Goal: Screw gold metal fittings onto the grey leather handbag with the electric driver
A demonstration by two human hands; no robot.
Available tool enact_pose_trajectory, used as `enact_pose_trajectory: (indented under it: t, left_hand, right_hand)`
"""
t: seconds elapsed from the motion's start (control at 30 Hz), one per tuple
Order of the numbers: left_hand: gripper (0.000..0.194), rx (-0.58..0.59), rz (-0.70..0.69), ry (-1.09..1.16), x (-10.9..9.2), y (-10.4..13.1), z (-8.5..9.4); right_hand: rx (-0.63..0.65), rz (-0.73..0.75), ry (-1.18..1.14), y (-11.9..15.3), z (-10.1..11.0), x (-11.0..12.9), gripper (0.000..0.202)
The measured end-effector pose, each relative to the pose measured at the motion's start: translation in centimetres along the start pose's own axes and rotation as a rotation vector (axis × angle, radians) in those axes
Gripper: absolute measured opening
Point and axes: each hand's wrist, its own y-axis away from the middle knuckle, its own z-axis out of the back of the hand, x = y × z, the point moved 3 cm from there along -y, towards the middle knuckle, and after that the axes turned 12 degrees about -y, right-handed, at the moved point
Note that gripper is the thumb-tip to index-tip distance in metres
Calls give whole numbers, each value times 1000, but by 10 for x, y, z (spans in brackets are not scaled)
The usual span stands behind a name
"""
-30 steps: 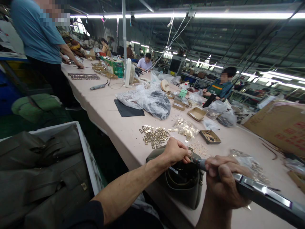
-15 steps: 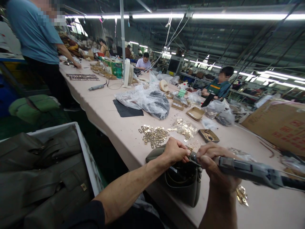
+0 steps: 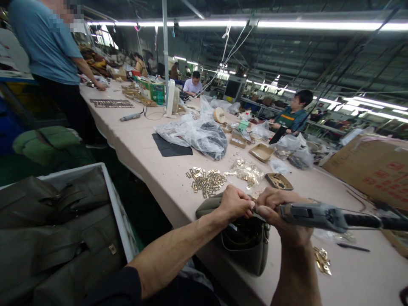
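Note:
A dark olive handbag (image 3: 244,250) stands with its top open at the edge of the table in front of me. Above its opening, my left hand (image 3: 236,202) is closed in a pinch on the bag's upper part; the exact piece is hidden by the fingers. My right hand (image 3: 282,208) is closed round a grey electric screwdriver (image 3: 314,214), which lies over it with the cord end to the right. Its thumb and fingers meet my left fingertips, and the tool's tip is hidden. Beyond the bag lies a pile of small gold metal plates (image 3: 208,182).
A white crate (image 3: 111,199) of similar bags stands at left. On the table (image 3: 153,170) are a plastic bag of gold parts (image 3: 248,172), small trays (image 3: 279,182), more gold pieces (image 3: 322,261) and a cardboard box (image 3: 369,168). A person (image 3: 51,46) stands far left.
My right hand and the electric screwdriver have drawn in closer to my left fingertips, and the screwdriver has turned more level. My left hand and the bag have hardly moved.

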Motion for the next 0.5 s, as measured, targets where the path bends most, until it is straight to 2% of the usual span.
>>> enact_pose_trajectory:
  t: [0.13, 0.33, 0.5]
  left_hand:
    - [21, 0, -18, 13, 4, -1, 1]
    - [14, -12, -29, 27, 14, -7, -1]
    - [23, -18, -41, 21, 17, -8, -4]
  right_hand:
    - [71, -39, -3, -5, -5, 0, 23]
    - [94, -57, -39, -10, -6, -1, 27]
    - [131, -90, -19, -13, -8, -2, 27]
